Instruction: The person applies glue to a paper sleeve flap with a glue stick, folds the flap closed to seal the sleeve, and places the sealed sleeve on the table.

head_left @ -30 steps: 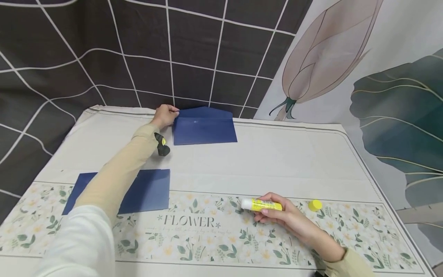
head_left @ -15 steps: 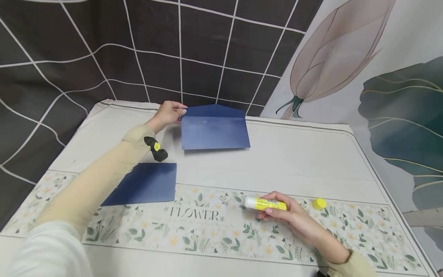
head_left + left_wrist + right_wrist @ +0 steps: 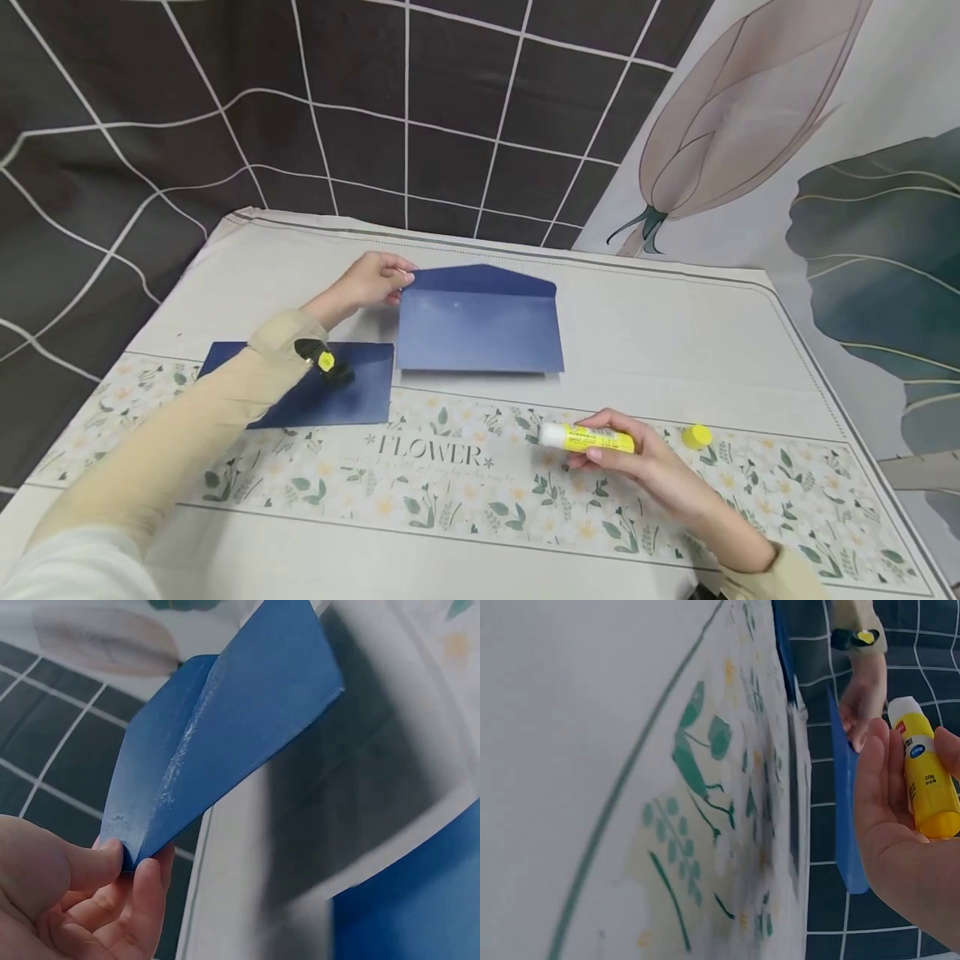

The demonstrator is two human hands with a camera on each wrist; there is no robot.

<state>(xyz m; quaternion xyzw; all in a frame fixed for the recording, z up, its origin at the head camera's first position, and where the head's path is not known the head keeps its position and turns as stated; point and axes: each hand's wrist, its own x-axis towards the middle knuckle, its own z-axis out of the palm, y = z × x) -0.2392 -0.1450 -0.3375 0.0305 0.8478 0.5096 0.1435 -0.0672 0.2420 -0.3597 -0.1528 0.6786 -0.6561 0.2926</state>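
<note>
My left hand [image 3: 375, 281] pinches the left end of a dark blue envelope [image 3: 480, 332], near the fold of its raised flap. The envelope is lifted off the table, with a shadow under its lower edge. In the left wrist view, whitish streaks run along the fold of the envelope [image 3: 184, 750], and thumb and fingers grip its corner. My right hand [image 3: 645, 458] holds a yellow glue stick [image 3: 592, 438] with its white end pointing left, above the floral strip. The right wrist view shows the glue stick [image 3: 930, 776] between thumb and fingers.
A second blue envelope [image 3: 330, 404] lies on the table at the left, partly covered by the left forearm. The yellow cap [image 3: 697, 437] stands right of the right hand. A dark gridded cloth [image 3: 450, 108] hangs behind the table [image 3: 675, 350].
My left hand has lifted the blue envelope from the table's back edge and brought it nearer and slightly right. The right hand keeps holding the glue stick in nearly the same place.
</note>
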